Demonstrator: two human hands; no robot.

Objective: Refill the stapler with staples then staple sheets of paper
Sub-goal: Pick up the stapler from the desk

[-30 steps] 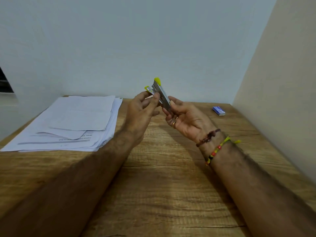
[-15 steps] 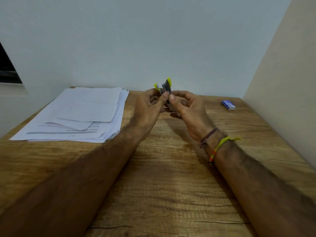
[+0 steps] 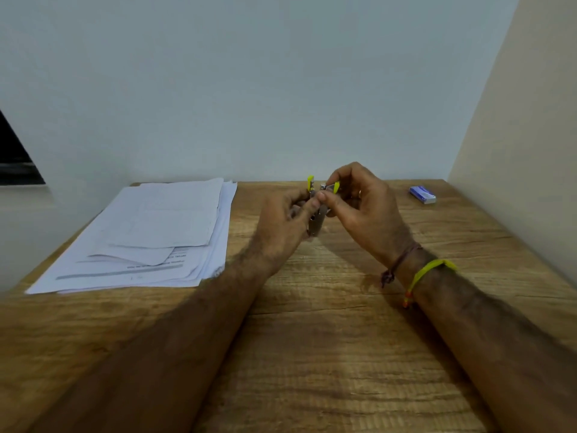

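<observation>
While two hands (image 3: 282, 221) (image 3: 362, 201) grip one stapler (image 3: 317, 223).

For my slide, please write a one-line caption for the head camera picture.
Both hands, left and right, hold a small stapler above a wooden table, papers beside.

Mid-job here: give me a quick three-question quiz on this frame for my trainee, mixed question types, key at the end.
1. True or false: the stapler lies flat on the table.
2. Multiple choice: where is the stack of paper? A) under the right hand B) on the table beside the left hand C) against the right wall
3. Fill in: the small blue staple box sits on the table near the ____ wall.

Key
1. False: both hands hold it above the table.
2. B
3. right
</observation>
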